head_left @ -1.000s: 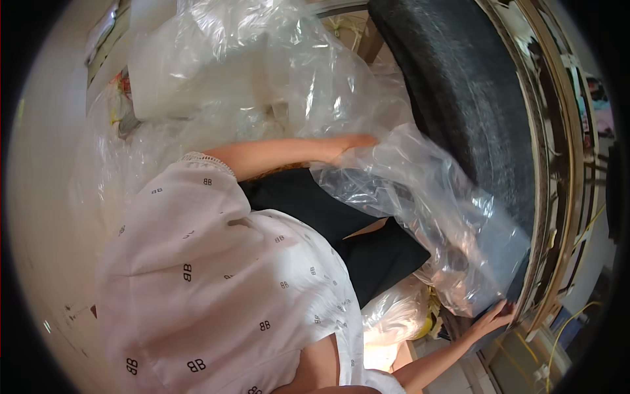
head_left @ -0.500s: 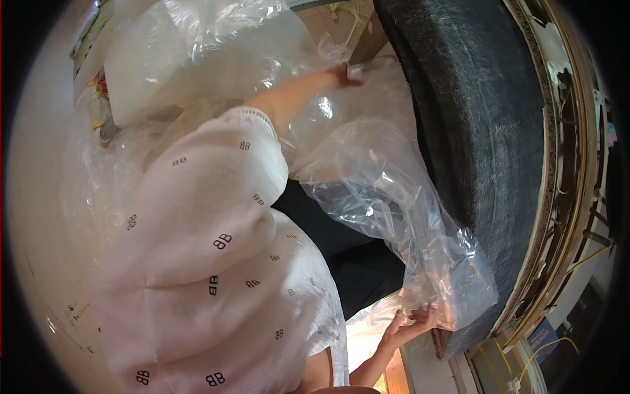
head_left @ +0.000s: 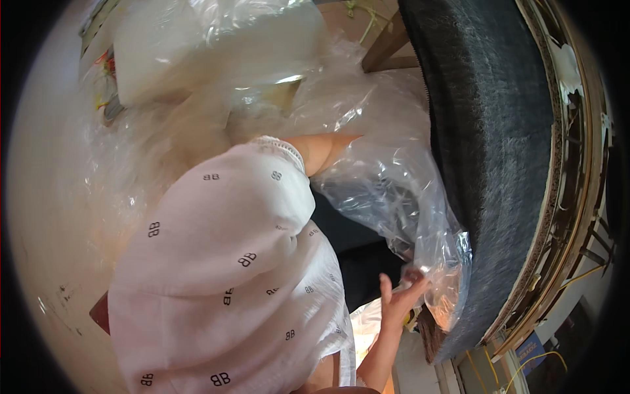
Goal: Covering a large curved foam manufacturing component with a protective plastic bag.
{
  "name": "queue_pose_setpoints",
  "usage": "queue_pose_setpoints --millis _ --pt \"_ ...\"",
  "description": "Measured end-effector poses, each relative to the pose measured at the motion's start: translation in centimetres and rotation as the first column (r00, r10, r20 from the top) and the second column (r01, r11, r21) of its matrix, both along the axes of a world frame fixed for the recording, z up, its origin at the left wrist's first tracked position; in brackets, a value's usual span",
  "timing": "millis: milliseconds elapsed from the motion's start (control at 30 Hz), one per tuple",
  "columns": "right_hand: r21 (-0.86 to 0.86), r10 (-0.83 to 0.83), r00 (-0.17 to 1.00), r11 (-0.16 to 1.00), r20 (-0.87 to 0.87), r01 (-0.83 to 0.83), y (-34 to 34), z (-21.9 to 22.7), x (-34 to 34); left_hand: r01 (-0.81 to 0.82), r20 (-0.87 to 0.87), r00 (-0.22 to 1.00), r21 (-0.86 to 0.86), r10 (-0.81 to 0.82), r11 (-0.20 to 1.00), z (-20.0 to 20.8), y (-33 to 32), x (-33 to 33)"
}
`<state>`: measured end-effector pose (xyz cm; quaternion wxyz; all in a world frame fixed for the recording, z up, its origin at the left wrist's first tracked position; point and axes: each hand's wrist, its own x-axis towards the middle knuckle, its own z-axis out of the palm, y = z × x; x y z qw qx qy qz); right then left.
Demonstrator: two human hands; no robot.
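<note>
— In the head view, where is the clear plastic sheet (head_left: 397, 171) seen?
— It is spread from the left forearm (head_left: 321, 150) down alongside a black fabric surface (head_left: 489, 164).
— And the hands?
— They are held apart. The right hand (head_left: 399, 301) is opened, thumb spread, fingertips at the sheet's edge. The left hand is hidden; its grip cannot be told.

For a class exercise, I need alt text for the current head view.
A person's right hand, thumb spread, is at the edge of crumpled clear plastic sheeting beside a large dark textured panel. The left forearm extends toward the sheeting, its hand not visible. The person wears a white patterned top.
</note>
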<state>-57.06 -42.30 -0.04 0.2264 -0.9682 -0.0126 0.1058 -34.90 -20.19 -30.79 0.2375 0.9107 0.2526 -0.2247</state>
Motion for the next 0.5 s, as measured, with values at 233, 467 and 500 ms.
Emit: queue_pose_setpoints --millis 233,467,500 --pt "-0.098 0.059 0.994 0.993 -0.089 -0.068 1.9 -7.6 8.6 -0.245 0.0 0.961 0.468 0.278 0.849 6.5 3.7 -4.9" --pt "-0.043 0.606 0.792 0.791 -0.079 -0.61 -0.1 -12.7 14.4 -0.425 0.101 0.826 0.759 0.555 0.493 12.0 9.5 -8.8" --pt "0.038 0.64 0.768 0.768 -0.032 -0.639 0.8 -10.4 16.6 -0.45 0.119 0.794 0.774 0.597 0.445 12.8 9.3 -7.5"
